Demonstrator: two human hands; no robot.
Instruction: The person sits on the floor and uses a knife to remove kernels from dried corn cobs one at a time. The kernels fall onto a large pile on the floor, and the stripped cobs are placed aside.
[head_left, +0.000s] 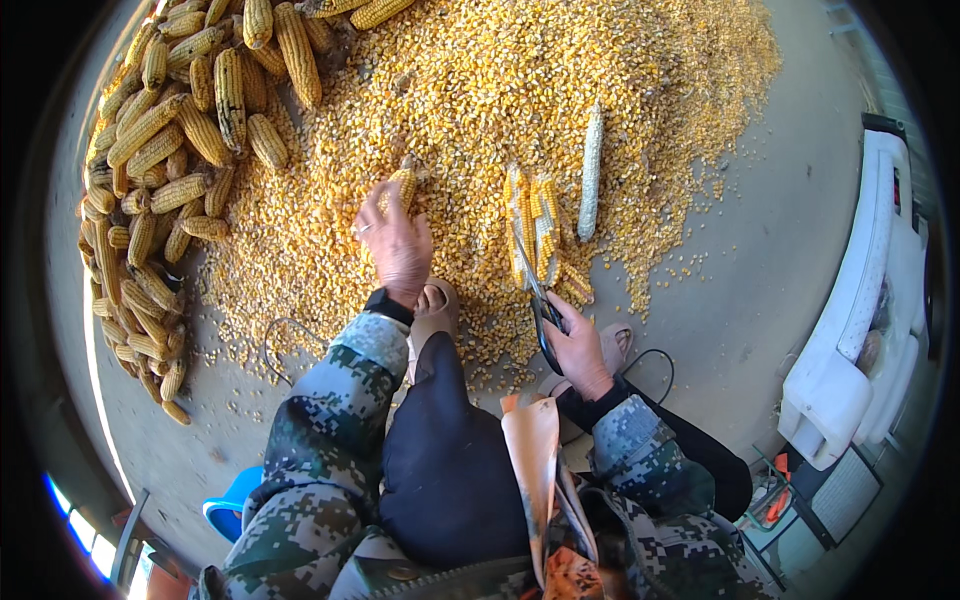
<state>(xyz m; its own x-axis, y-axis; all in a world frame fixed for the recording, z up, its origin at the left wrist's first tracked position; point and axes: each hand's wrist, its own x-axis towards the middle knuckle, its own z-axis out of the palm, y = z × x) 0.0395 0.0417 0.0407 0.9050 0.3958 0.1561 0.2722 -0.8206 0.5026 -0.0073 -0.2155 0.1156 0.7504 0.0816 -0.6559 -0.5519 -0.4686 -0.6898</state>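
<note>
My left hand has its fingers around the near end of a yellow corn cob that lies over the loose kernels. In my right hand is a pair of scissors with black handles, the metal blades pointing away from me. The blades reach over two partly shelled corn cobs lying side by side; another partly shelled cob is just beyond my right fingers. To their right rests a bare, pale cob.
Whole dried corn cobs are heaped at the left. A blue plastic basin stands at the lower left. White plastic furniture or a similar molded object is at the right. My sandaled feet touch the edge of the kernels.
</note>
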